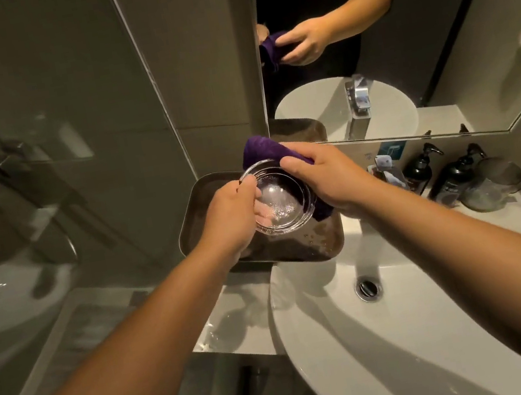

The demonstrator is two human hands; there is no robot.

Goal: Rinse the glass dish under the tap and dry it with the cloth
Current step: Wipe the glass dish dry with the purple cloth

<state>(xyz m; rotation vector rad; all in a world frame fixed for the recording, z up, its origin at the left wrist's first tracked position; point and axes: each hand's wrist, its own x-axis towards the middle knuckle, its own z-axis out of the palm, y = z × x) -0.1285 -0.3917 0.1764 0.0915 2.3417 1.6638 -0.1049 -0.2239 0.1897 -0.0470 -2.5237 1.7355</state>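
Observation:
A small clear glass dish [282,198] is held above a dark metal tray [326,243]. My left hand [233,217] grips the dish at its left rim, thumb on the edge and fingers showing through the glass from beneath. My right hand [323,175] holds a purple cloth [261,150] against the dish's far right rim; the cloth bunches behind the dish and hangs down at its right side. Water drops glint on the dish's bottom.
A white basin [397,330] with a chrome drain [368,288] lies to the lower right. The tap appears only in the mirror [431,28], as its reflection [359,103]. Two dark pump bottles [421,169] and a glass jug [493,184] stand at the right. A glass shower screen is at the left.

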